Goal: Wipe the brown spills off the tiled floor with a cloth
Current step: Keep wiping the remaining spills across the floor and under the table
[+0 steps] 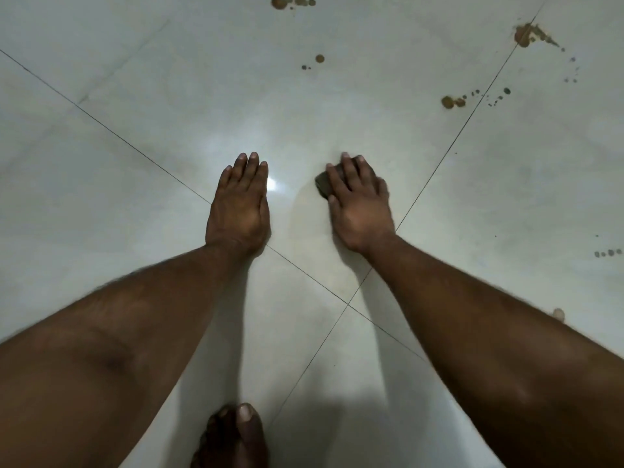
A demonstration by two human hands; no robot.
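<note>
Bare toes of one foot (236,434) sit at the bottom edge of the view, closest of all, planted on the pale glossy tiled floor (135,146) between two forearms that reach forward. Further out, the left hand (238,204) lies flat on the tile with its fingers straight and close together, holding nothing and apparently just propping the body. Just to its right, the right hand (358,197) presses down on a small dark wadded cloth (325,184), its fingers spread and bent a little over the top; only a dark corner shows past the fingers, so how big the cloth is I cannot tell. A cloth like this should be soft, light and easily squashed (probably damp by now, though the view does not settle that), so it is best worked under a flat palm with the fingertips hooked over its far edge to stop it slipping out on so slick a surface. Thin dark grout lines (439,163) cross beneath the arms and may catch liquid. Brown spills are well beyond both hands: a splash with trailing drops at far right (524,36), a blot lower down near the grout line (448,102), small dots between (319,58), another patch at the top edge (279,3), and a short row of dark spots by the right edge (607,253). Open floor lies all round, so long forward and rightward strokes look unobstructed.
</note>
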